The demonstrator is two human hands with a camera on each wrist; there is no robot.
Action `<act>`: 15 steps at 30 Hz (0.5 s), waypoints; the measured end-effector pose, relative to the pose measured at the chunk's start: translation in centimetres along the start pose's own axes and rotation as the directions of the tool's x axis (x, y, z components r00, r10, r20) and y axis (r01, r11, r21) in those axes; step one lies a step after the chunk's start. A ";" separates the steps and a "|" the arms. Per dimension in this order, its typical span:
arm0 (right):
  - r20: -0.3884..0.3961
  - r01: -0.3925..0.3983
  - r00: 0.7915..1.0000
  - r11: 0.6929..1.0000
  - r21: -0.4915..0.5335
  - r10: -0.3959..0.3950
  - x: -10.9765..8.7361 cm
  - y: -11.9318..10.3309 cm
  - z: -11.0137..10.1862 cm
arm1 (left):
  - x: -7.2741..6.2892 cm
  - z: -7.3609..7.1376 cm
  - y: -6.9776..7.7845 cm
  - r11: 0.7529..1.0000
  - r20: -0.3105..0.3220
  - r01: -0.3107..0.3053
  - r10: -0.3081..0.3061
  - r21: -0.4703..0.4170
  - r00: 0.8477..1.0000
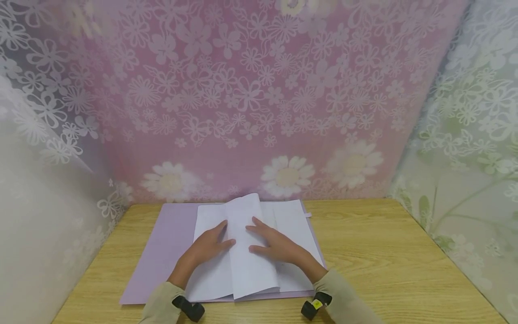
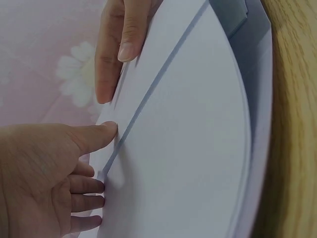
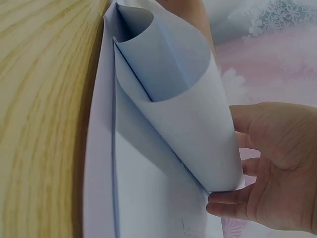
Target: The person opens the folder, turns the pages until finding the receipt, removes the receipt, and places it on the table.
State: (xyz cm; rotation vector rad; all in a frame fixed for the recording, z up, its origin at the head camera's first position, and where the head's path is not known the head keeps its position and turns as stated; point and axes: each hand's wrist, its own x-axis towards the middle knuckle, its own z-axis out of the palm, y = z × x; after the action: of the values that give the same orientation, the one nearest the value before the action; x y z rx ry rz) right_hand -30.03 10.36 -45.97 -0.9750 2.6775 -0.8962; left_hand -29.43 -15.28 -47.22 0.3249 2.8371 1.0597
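Note:
A white sheet [image 1: 247, 252] is curled over into a loose fold above other white pages [image 1: 210, 279] in a lilac folder [image 1: 162, 252]. My left hand [image 1: 208, 245] lies at the left edge of the fold, thumb and fingers spread; in the left wrist view its fingertips [image 2: 101, 202] come right at the paper. On the other side, my right hand [image 1: 277, 243] lays its extended fingers on the curled sheet. The right wrist view shows the curl [image 3: 198, 129] as a hollow roll, with the right fingertips [image 3: 218, 208] along its lower edge.
The folder lies open on a wood-grain table [image 1: 384, 256]. A small pale tab [image 1: 308, 215] sticks out at its right side. Flower-patterned sheeting [image 1: 259, 99] stands behind the table and along both sides. Black wrist straps [image 1: 190, 308] are on both sleeves.

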 end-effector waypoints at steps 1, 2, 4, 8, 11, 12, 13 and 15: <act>-0.001 0.002 1.000 1.000 0.004 -0.002 0.0 -0.1 0.0 | 0.0 0.1 0.0 1.000 -0.001 -0.001 0.001 0.004 1.000; 0.000 0.003 1.000 1.000 0.005 -0.003 -0.1 -0.2 0.0 | 0.0 0.2 -0.1 1.000 -0.003 -0.002 0.003 0.010 1.000; 0.002 0.014 1.000 1.000 0.003 -0.014 -0.1 -0.5 -0.1 | 0.0 0.3 -0.2 1.000 -0.006 -0.004 0.004 0.018 1.000; 0.009 0.042 0.999 0.999 -0.004 -0.042 -0.3 -1.2 -0.3 | 0.0 0.5 -0.4 1.000 -0.009 -0.013 0.014 0.020 1.000; 0.013 0.059 0.998 0.998 -0.007 -0.059 -0.4 -1.8 -0.6 | 0.1 0.5 -0.4 1.000 -0.009 -0.025 0.025 0.014 1.000; 0.014 0.063 0.998 0.998 -0.005 -0.063 -0.4 -2.0 -0.6 | 0.1 0.4 -0.4 1.000 -0.010 -0.028 0.029 0.011 1.000; 0.016 0.066 0.998 0.998 -0.005 -0.066 -0.4 -2.1 -0.7 | 0.1 0.4 -0.4 0.999 -0.010 -0.032 0.032 0.009 0.999; 0.023 0.063 0.998 0.998 0.004 -0.063 -0.6 -2.5 -0.8 | 0.1 0.4 -0.3 0.999 -0.013 -0.039 0.039 0.009 0.999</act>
State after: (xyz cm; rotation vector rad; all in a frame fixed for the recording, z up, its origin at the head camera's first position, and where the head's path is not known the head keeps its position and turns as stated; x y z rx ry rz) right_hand -28.55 9.59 -43.94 -1.0677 2.6389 -0.8961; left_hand -29.49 -15.22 -47.77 0.3766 2.8585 1.0606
